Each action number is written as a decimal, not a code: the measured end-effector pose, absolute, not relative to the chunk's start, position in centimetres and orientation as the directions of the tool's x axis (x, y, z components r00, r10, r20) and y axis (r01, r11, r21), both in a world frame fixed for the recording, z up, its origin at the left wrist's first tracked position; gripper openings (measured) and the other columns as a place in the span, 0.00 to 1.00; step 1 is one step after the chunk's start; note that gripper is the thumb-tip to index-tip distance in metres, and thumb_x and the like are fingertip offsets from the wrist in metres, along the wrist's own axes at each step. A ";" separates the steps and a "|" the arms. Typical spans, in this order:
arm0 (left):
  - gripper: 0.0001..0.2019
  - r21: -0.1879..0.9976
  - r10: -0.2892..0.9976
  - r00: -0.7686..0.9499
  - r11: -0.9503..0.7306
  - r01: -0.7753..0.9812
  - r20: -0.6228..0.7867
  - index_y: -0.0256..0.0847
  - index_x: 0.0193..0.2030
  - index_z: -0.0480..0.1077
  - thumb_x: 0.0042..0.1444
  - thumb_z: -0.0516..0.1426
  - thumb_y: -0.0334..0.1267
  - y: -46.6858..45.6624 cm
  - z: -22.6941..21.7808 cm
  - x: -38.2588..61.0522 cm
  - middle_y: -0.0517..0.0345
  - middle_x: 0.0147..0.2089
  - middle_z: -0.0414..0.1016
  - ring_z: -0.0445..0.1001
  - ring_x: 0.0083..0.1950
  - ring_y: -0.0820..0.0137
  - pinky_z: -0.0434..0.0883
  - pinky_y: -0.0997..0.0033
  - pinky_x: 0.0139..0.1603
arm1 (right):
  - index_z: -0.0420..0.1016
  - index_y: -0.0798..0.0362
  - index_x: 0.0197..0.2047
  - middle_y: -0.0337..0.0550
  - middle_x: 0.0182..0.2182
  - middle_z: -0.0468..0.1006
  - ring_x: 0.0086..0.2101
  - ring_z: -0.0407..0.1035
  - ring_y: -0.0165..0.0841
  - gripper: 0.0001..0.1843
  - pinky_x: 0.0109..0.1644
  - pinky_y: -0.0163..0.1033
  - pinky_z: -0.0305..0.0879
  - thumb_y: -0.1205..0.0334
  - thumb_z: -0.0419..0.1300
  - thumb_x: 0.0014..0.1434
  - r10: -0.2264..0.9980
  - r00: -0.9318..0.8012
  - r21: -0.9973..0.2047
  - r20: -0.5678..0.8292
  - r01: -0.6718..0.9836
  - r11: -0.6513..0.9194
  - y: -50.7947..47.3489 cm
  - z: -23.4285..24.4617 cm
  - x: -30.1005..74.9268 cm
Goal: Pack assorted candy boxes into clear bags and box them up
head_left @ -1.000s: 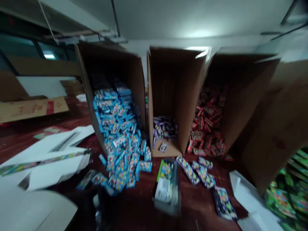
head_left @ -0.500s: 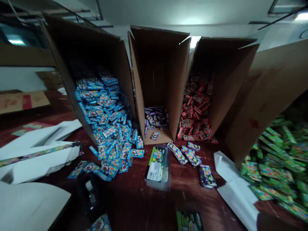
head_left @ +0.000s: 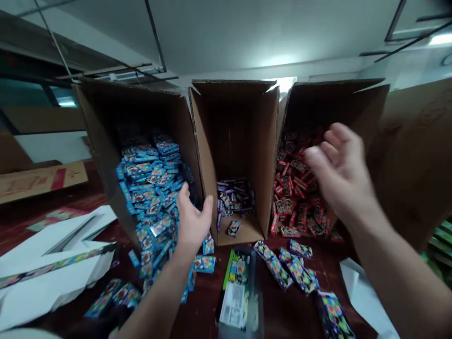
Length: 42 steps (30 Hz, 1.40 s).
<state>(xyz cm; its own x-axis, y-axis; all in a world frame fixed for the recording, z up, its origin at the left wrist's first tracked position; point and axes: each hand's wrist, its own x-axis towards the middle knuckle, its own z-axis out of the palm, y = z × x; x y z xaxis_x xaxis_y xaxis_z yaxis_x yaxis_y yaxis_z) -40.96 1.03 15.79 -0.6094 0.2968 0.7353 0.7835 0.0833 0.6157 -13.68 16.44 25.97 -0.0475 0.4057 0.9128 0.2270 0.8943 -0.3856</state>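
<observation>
Three tall cardboard boxes lie tipped toward me on a dark red floor. The left box (head_left: 95, 127) spills blue packets (head_left: 151, 188), the middle box (head_left: 233, 117) holds a few purple packets (head_left: 235, 193), and the right box (head_left: 339, 101) holds red packets (head_left: 296, 188). My left hand (head_left: 192, 221) reaches out over the blue packets near the left box's mouth, fingers apart, holding nothing. My right hand (head_left: 341, 169) is raised before the red-packet box, fingers loosely spread, with nothing in it.
A green display carton (head_left: 240, 287) lies on the floor below the middle box, with loose purple packets (head_left: 286, 263) beside it. White flattened cartons (head_left: 52, 263) lie at left, white paper (head_left: 363, 292) at right, and green packets (head_left: 441, 245) at the far right edge.
Both hands have come into view, the left reaching toward the blue packets and the right rising before the red-packet box. The camera has tilted slightly up and back.
</observation>
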 end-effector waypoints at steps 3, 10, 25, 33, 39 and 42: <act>0.35 0.610 0.369 -0.669 0.278 0.742 0.645 0.31 0.71 0.52 0.62 0.59 0.42 4.1 13.5 -43.3 0.31 0.67 0.62 0.66 0.68 0.51 0.68 0.51 0.66 | 0.54 0.52 0.69 0.63 0.64 0.62 0.62 0.62 0.53 0.48 0.54 0.57 0.72 0.40 0.69 0.54 0.310 -0.093 -0.277 0.946 0.260 0.925 20.1 28.3 -17.8; 0.16 0.499 0.520 -0.705 0.498 0.709 0.482 0.33 0.55 0.69 0.65 0.50 0.36 6.1 11.5 -45.2 0.35 0.55 0.75 0.77 0.55 0.49 0.74 0.53 0.55 | 0.66 0.53 0.49 0.56 0.44 0.76 0.47 0.74 0.51 0.19 0.53 0.64 0.69 0.47 0.59 0.64 0.347 -0.136 -0.261 0.928 0.428 0.865 27.2 31.8 -24.9; 0.15 0.461 0.554 -0.711 0.542 0.703 0.433 0.36 0.47 0.72 0.65 0.50 0.44 2.9 10.9 -43.8 0.38 0.43 0.81 0.81 0.48 0.50 0.74 0.59 0.46 | 0.64 0.50 0.57 0.52 0.53 0.75 0.53 0.72 0.47 0.15 0.55 0.55 0.70 0.59 0.48 0.70 0.419 -0.194 -0.300 0.887 0.448 0.842 19.6 29.7 -20.3; 0.18 0.492 0.495 -0.676 0.463 0.737 0.546 0.38 0.40 0.72 0.67 0.45 0.45 -1.4 7.2 -39.6 0.37 0.42 0.79 0.80 0.48 0.51 0.75 0.58 0.49 | 0.65 0.46 0.57 0.52 0.45 0.78 0.42 0.77 0.49 0.17 0.40 0.52 0.75 0.51 0.50 0.69 0.389 0.022 -0.352 0.921 0.474 0.807 11.4 23.6 -12.8; 0.17 0.491 0.506 -0.636 0.404 0.772 0.583 0.38 0.42 0.72 0.68 0.46 0.44 -2.0 7.1 -39.8 0.37 0.45 0.79 0.80 0.51 0.52 0.75 0.58 0.53 | 0.66 0.47 0.55 0.51 0.42 0.78 0.41 0.77 0.49 0.16 0.38 0.51 0.74 0.51 0.49 0.69 0.360 0.067 -0.343 0.931 0.501 0.795 10.6 23.0 -13.6; 0.16 0.492 0.514 -0.633 0.399 0.774 0.578 0.36 0.44 0.72 0.68 0.47 0.43 -2.2 7.4 -40.1 0.36 0.45 0.79 0.80 0.51 0.52 0.75 0.59 0.53 | 0.65 0.48 0.57 0.52 0.42 0.77 0.42 0.76 0.49 0.17 0.39 0.53 0.74 0.50 0.48 0.70 0.355 0.063 -0.336 0.933 0.510 0.792 10.4 23.1 -14.5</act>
<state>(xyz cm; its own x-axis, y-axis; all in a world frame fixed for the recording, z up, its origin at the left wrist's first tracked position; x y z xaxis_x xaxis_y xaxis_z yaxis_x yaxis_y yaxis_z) -40.13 -2.15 7.39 -0.6334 0.5144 0.5781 0.7735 0.3994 0.4921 -14.54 10.41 23.14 0.0630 0.3550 0.9328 0.5098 0.7920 -0.3358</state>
